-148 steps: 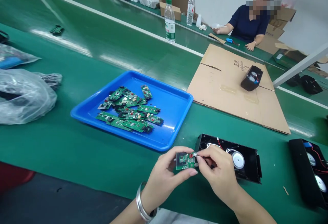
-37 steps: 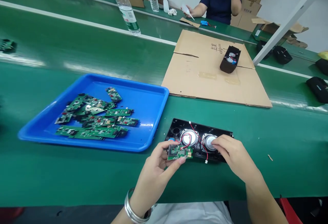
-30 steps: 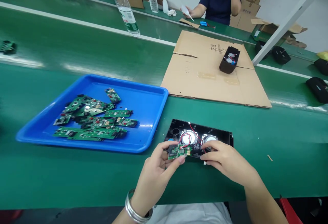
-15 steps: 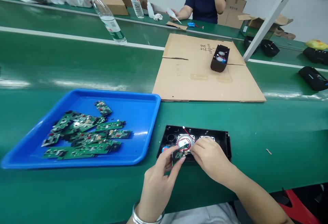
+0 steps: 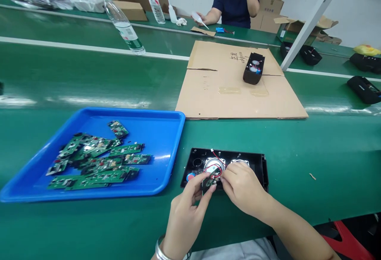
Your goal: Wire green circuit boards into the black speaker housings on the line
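Observation:
A small green circuit board [image 5: 207,184] is pinched between the thumb and fingers of my left hand [image 5: 184,214], tilted above a black speaker housing [image 5: 259,168]. My right hand [image 5: 247,188] is closed at the board's right edge, its fingertips on a thin red wire [image 5: 220,169]; the wire's tip is hidden in them. Inside the housing are two round speakers; the left speaker [image 5: 212,163] shows beside the board, and my right hand partly covers the other. A blue-and-red round part [image 5: 191,177] lies at the housing's left end.
To the left, a blue tray [image 5: 171,149] holds several green circuit boards. Behind the housing lies a flat cardboard sheet [image 5: 205,101] bearing another open speaker housing [image 5: 254,69]. A water bottle [image 5: 126,31] stands farther back. A person [image 5: 235,4] sits across the bench.
The board in my left hand has shifted slightly right and down, closer to my right fingertips. Both hands keep their grip; the whole view has shifted slightly.

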### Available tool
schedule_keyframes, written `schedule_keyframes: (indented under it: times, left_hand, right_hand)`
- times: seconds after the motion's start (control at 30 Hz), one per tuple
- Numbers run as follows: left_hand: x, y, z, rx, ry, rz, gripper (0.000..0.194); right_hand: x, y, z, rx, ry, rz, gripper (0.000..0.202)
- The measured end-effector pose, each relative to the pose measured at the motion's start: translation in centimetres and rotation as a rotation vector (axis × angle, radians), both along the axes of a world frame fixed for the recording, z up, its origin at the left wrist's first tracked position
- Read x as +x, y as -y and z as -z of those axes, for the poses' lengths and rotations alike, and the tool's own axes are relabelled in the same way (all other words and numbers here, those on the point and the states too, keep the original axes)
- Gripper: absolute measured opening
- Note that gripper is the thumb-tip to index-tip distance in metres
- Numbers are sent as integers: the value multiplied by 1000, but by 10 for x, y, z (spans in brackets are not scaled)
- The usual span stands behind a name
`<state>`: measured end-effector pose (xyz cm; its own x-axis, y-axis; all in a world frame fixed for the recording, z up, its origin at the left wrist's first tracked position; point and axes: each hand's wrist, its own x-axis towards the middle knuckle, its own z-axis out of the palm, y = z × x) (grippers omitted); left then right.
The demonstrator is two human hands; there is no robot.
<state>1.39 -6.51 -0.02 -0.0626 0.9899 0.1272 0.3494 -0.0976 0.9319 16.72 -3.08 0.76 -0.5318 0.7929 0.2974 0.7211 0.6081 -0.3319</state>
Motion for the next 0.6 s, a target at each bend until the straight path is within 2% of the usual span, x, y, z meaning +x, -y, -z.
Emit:
schedule_keyframes:
  times: [0.17,0.3,0.4,0.5,0.6]
  left_hand:
    - [3,3,4,-4,36,3,20]
    - [1,2,3,14,11,67,22]
    - [0,0,3,44,-2,130,24]
    - [0,-1,5,79,6,135,27]
    - [1,-1,6,45,57,114,26]
  right_hand:
    - [0,2,6,88,8,-45,36]
    - [4,2,7,-25,-87,2,25]
    - [5,0,4,-117,-133,-19,21]
    - [4,-3,4,-73,-127,-55,27]
    - [3,-8,5,-20,-68,-69,30]
